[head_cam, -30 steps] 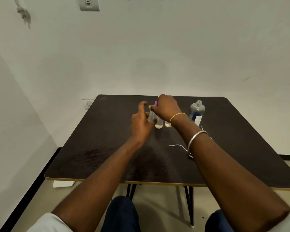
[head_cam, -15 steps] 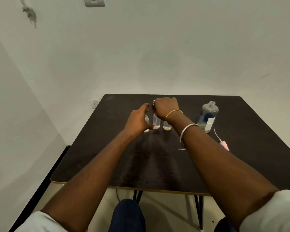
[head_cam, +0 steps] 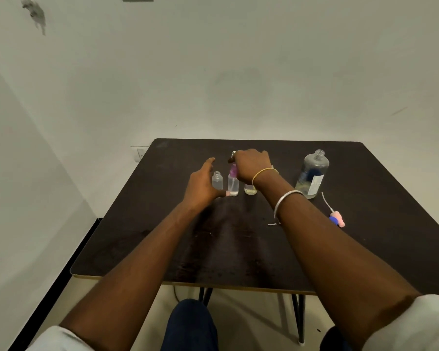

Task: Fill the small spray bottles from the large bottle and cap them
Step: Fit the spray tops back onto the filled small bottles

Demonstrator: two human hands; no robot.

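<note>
So we count three small spray bottles in a row near the middle of the dark table (head_cam: 142, 239), plus one large bottle (head_cam: 312, 174) off to the right, well apart from them. The left small bottle (head_cam: 217, 180) stands upright with an open neck and no cap, and looks clear; we can't really tell if there's liquid in it. The middle small bottle (head_cam: 233, 184) has a pink-purple spray cap (head_cam: 233, 169) on top and a bit of clear liquid at the bottom. The right small bottle (head_cam: 250, 190) is mostly hidden behind our right wrist, only its base shows, with a yellowish tint low down. The large bottle is uncapped, upright, with a white label and a shallow layer of liquid at the base. Two loose spray heads with dip tubes lie on the table: a pink and blue one (head_cam: 337, 217) near the large bottle, and another almost fully covered by our right forearm, just the tube tip (head_cam: 272, 224) poking out. Our right hand (head_cam: 251, 164) is curled over the middle bottle's cap, fingers closed down on it. Our left hand (head_cam: 202, 184) is loose and spread, not gripping anything, just beside the left bottle with the thumb reaching toward the middle bottle's base. The table's right corner is cut off by the frame.
</note>
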